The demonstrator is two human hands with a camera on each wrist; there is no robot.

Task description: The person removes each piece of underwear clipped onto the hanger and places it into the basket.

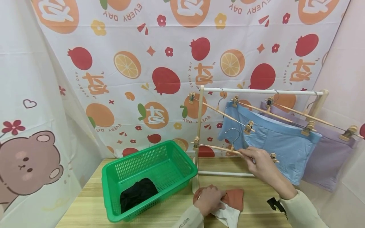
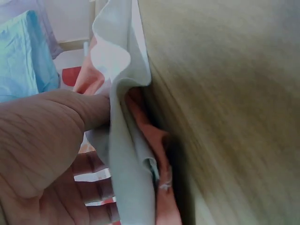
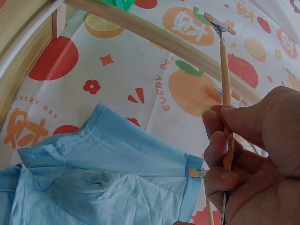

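Note:
A wooden clip hanger (image 1: 219,148) with a metal hook is held in my right hand (image 1: 260,163), in front of the rack. In the right wrist view, the thumb and curled fingers grip the hanger's bar (image 3: 225,70), and a clip shows at its far end. On the table, my left hand (image 1: 210,199) holds an orange-and-white cloth garment (image 1: 235,200). The left wrist view shows the thumb against the garment's white fabric (image 2: 133,168), with fingers behind it. The garment is crumpled, so its exact kind is unclear.
A drying rack (image 1: 265,91) stands at the right, bearing light blue shorts (image 1: 273,142), a lilac garment (image 1: 330,155) and a bare clip hanger (image 1: 218,110). Left of it, a green basket (image 1: 106,190) contains a black cloth (image 1: 138,193). A black item (image 1: 275,204) lies near my right sleeve.

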